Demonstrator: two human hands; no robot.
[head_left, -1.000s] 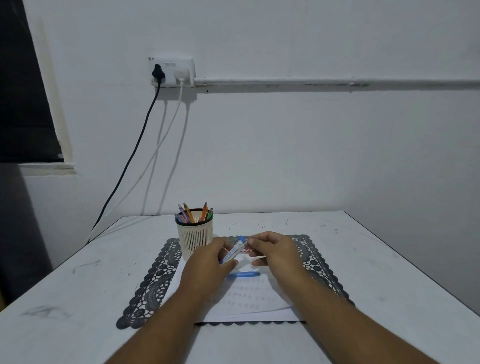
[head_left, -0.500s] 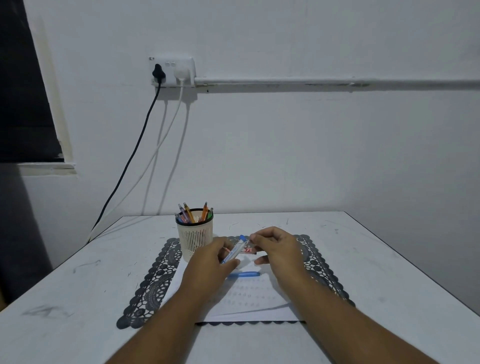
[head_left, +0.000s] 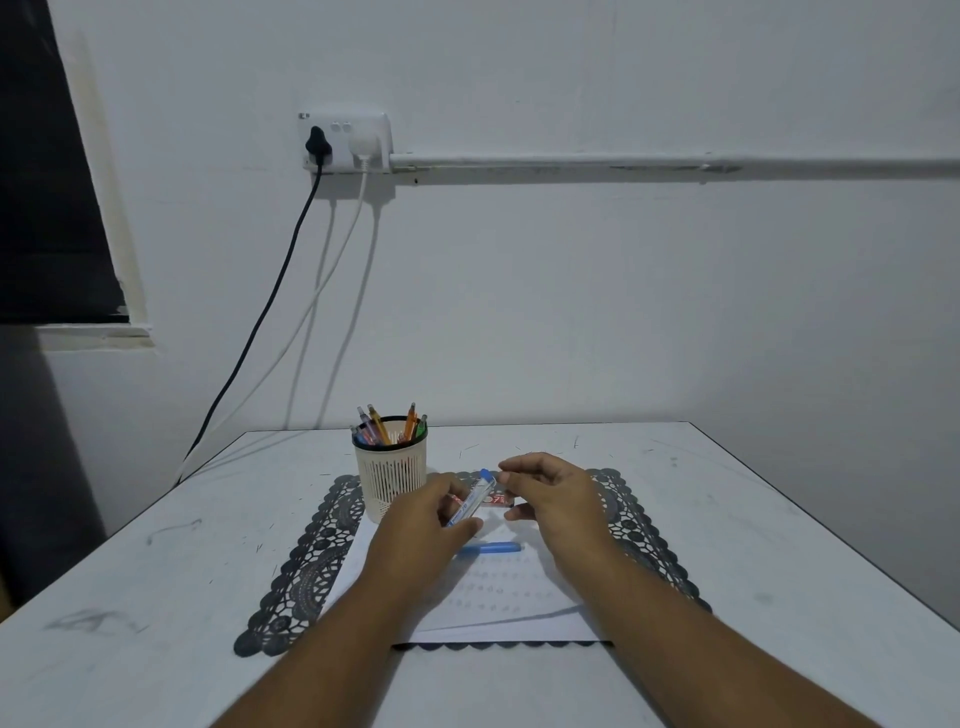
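Tilted pen (head_left: 471, 500) gripped by left hand (head_left: 421, 525), right hand (head_left: 558, 493) fingers pinching its top

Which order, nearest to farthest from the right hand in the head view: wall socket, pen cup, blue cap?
1. Blue cap, on the paper just below the right hand.
2. Pen cup, to the left, past the left hand.
3. Wall socket, up on the far wall.

Clear pen (head_left: 470, 501), blue end uppermost, leaning right, apparently held aloft
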